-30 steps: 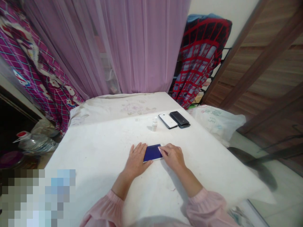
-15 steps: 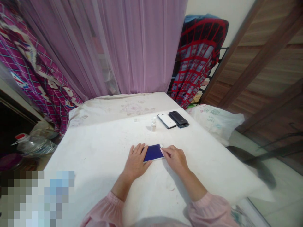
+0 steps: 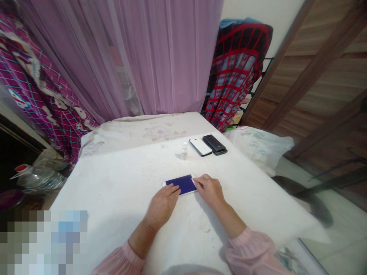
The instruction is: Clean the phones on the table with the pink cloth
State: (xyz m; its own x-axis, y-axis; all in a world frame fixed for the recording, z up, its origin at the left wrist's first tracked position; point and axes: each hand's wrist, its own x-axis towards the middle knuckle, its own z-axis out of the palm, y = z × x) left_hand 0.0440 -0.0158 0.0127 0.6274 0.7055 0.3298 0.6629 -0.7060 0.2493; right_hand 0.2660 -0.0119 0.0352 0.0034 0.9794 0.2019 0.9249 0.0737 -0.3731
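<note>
A white smartphone point(image 3: 184, 185) with a dark blue screen lies flat on the white tablecloth. My left hand point(image 3: 164, 201) rests at its near left side, fingers stretched with the tips on the screen. At the phone's right end, my right hand point(image 3: 210, 191) is closed in a pinch with its fingertips against the edge of the screen. A small whitish bit seems to show at those fingertips, too small to make out. Beyond the phone stands a small white bottle point(image 3: 184, 152), upright.
A white phone point(image 3: 200, 147) and a stack of black phones point(image 3: 215, 144) lie at the back right. The cloth-covered table point(image 3: 114, 172) has a plastic bag point(image 3: 258, 147) beside its right edge. Left of it stands a large red-capped water bottle point(image 3: 43, 177).
My left hand has drawn back from the phone's left end towards me, uncovering that end, and now has its fingertips on the screen. My right hand stays at the right end.
</note>
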